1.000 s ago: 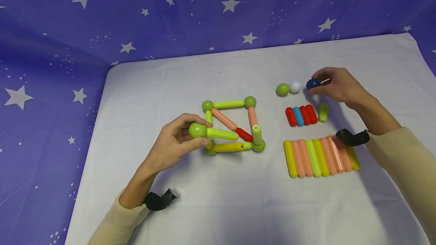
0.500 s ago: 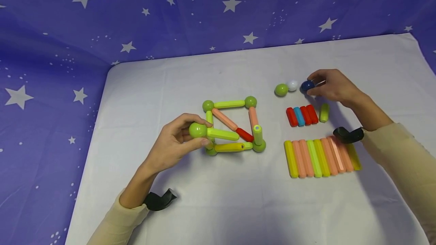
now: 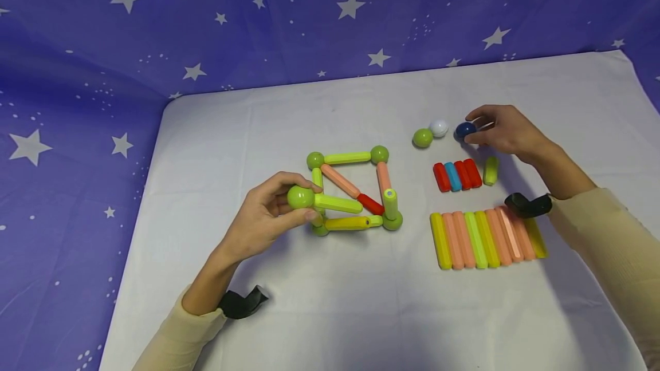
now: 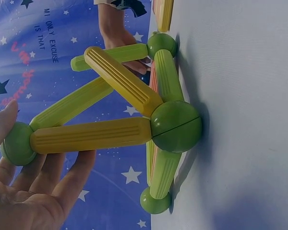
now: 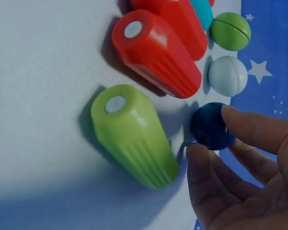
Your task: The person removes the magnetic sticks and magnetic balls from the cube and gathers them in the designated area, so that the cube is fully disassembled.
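Observation:
My left hand [image 3: 263, 219] grips a green ball [image 3: 300, 197] at the raised corner of a magnetic rod-and-ball frame. From that ball a yellow rod [image 4: 91, 135] slopes down to a lower green ball [image 4: 176, 126], and a lime rod [image 3: 338, 204] reaches out to the right. The frame's base is a square of rods with green balls at its corners, crossed by a pink and red diagonal [image 3: 340, 181]. Over at the right, my right hand [image 3: 507, 129] pinches a dark blue ball [image 5: 212, 125] between thumb and fingertips, low by the tabletop.
Left of the blue ball lie a white ball [image 3: 439, 128] and a green ball [image 3: 423, 138]. Short red and blue rods [image 3: 457, 175] and a short lime rod [image 3: 491, 171] lie in front. Several long rods [image 3: 480, 239] form a row nearer me. A starry cloth [image 3: 289, 22] hangs behind.
My right hand has moved slightly left with the blue ball. The white and green balls have shifted left, the white one now farther from the blue ball. My left hand stays in place.

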{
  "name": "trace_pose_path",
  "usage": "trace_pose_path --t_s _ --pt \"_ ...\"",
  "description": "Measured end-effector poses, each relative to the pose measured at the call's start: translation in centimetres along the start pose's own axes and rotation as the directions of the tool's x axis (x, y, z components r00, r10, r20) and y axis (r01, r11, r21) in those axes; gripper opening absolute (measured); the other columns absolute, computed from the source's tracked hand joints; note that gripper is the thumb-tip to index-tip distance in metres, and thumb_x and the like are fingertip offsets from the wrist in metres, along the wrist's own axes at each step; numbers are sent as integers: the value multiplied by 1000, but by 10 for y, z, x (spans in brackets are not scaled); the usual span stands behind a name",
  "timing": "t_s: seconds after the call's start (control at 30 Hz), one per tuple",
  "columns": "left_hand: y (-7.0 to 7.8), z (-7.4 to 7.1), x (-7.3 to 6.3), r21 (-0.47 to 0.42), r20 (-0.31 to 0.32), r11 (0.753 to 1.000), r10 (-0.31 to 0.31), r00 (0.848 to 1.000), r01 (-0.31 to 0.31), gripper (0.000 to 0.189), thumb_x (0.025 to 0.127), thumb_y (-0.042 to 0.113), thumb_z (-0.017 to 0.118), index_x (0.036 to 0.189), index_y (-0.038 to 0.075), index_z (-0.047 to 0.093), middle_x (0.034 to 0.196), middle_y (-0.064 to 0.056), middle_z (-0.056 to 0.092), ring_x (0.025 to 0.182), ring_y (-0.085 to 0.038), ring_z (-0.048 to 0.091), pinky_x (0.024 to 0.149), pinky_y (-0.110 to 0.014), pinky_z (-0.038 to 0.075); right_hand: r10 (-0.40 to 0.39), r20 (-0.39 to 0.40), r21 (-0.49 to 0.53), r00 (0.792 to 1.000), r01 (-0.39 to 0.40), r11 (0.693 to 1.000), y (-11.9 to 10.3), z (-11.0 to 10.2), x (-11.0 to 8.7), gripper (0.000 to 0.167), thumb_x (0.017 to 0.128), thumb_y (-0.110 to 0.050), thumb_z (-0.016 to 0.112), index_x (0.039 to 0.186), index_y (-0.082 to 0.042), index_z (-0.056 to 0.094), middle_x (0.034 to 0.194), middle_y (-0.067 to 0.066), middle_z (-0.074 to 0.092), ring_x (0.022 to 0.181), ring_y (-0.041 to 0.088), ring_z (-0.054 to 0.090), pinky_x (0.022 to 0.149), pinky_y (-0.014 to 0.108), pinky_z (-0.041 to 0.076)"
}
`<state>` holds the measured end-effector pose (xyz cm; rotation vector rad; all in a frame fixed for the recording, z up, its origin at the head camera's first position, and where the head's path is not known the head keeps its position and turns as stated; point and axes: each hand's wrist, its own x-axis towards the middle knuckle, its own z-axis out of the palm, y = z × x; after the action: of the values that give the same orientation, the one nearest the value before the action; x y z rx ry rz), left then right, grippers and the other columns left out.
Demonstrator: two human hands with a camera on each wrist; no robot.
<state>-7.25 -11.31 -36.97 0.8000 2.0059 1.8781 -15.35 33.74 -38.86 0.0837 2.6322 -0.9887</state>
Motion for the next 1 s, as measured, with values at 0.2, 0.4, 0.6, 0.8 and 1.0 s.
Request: trace_pose_path --t_s 0.2,0.4,0.6,0.8,1.0 --pt "1 0 -1 3 -3 1000 -3 1000 3 38 86 -3 74 120 -1 57 119 -15 63 95 -27 66 79 -33 58 -11 -28 -2 1000 11 1000 -1 -1 -5 51 96 -18 64 136 8 47 129 34 49 99 43 59 88 52 52" --pt "1 0 -1 -1 -1 1000 -6 1000 6 38 86 -2 74 120 -1 56 120 -14 63 96 -36 65 80 -34 58 -27 -59 -4 998 27 1000 -2 -1 -12 48 96 -18 62 135 6 49 129 32 51 108 45 56 91 59 47" --pt "0 0 -1 0 4 1000 0 1000 0 38 87 -3 73 120 -1 56 120 -13 63 96 -40 64 80 -35 58 -16 -76 5 997 17 1000 -1 0 -16 47 96 -17 61 135 7 48 131 33 48 115 48 50 93 63 44" --pt "1 1 -1 8 2 1000 8 1000 -8 37 87 -3 73 120 -1 56 120 -14 63 96 -40 64 80 -34 58 -8 -89 14 996 9 1000 0 0 -18 46 96 -15 61 135 6 48 132 33 48 116 49 48 93 64 43" --pt "1 1 -1 6 3 1000 2 1000 -2 37 87 -3 73 120 -1 56 119 -14 63 96 -39 64 80 -34 58 -8 -83 -15 997 7 1000 4 1 -16 44 94 -14 64 131 8 51 126 33 51 104 45 55 79 39 53"
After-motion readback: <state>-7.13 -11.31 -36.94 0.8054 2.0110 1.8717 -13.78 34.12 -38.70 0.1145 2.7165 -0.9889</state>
